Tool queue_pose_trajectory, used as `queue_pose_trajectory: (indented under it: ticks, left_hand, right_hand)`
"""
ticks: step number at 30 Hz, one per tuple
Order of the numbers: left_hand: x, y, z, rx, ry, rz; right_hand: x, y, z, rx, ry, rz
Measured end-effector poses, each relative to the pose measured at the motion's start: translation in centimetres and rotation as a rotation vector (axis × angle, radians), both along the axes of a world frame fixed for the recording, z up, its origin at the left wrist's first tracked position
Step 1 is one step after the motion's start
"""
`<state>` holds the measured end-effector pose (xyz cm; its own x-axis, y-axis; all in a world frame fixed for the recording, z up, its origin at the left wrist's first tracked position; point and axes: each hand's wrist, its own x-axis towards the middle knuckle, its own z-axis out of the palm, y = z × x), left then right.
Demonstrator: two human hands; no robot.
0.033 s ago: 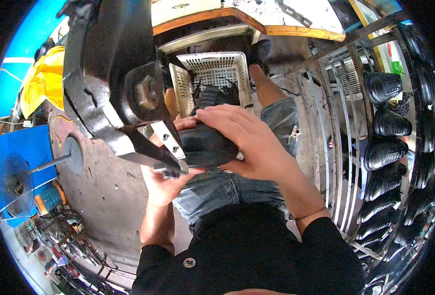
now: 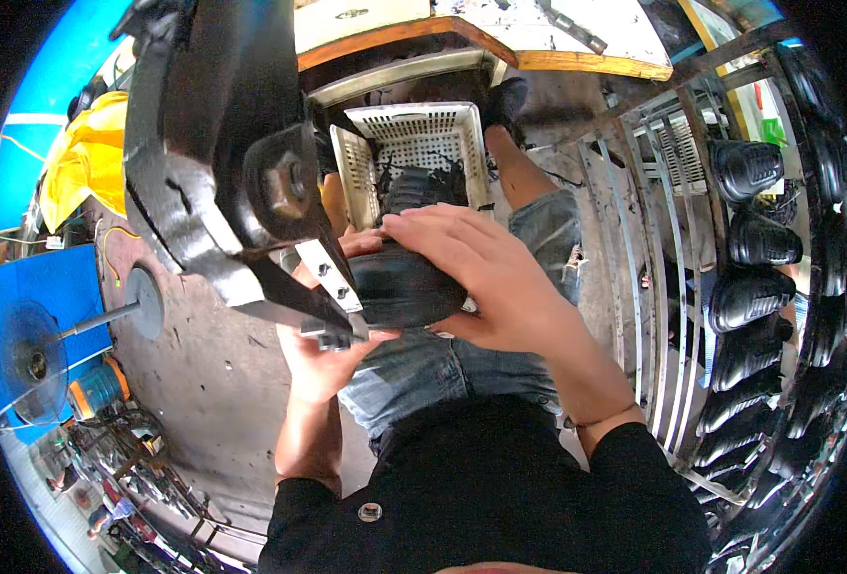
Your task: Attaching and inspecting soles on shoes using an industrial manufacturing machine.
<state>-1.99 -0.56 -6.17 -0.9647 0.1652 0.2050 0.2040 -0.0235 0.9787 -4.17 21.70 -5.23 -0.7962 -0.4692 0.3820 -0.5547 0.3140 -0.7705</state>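
Note:
A black shoe is between my two hands, above my lap and next to the tip of a dark metal machine arm. My right hand wraps its right side, fingers over the top and thumb low. On the left, my left hand grips the shoe, its thumb at the near edge; the machine partly hides this hand. A white metal plate with small screws is fixed at the machine's tip, close against the shoe's left edge. Exactly where tip and shoe touch is hidden.
Beyond the shoe, a white plastic basket holds black scraps. A wood-edged table stands behind it. To the right, a metal rack carries several black shoes. A fan and yellow cloth are at the left.
The shoe has turned slightly between my hands, and more of its far part shows over the basket. My hands keep nearly the same place and grip.

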Motion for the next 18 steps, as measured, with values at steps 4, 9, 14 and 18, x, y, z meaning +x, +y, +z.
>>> queue_pose_trajectory:
  ticks: [4, 9, 14, 18]
  left_hand:
    - [0.1, 0.0, -0.4, -0.002, -0.028, 0.003]
    - [1.5, 0.2, -0.2, 0.065, -0.242, 0.076]
    - [1.4, 0.5, -0.2, 0.101, -0.293, 0.113]
    - [1.8, -0.5, -1.0, 0.029, -0.274, 0.117]
  right_hand:
    - [-0.1, 0.3, 1.2, 0.129, 0.026, -0.017]
    - [-0.5, 0.7, 2.6, 0.194, 0.046, -0.002]
    - [-0.8, 0.7, 4.0, 0.294, 0.048, 0.005]
    - [-1.0, 0.3, 4.6, 0.352, 0.079, 0.004]
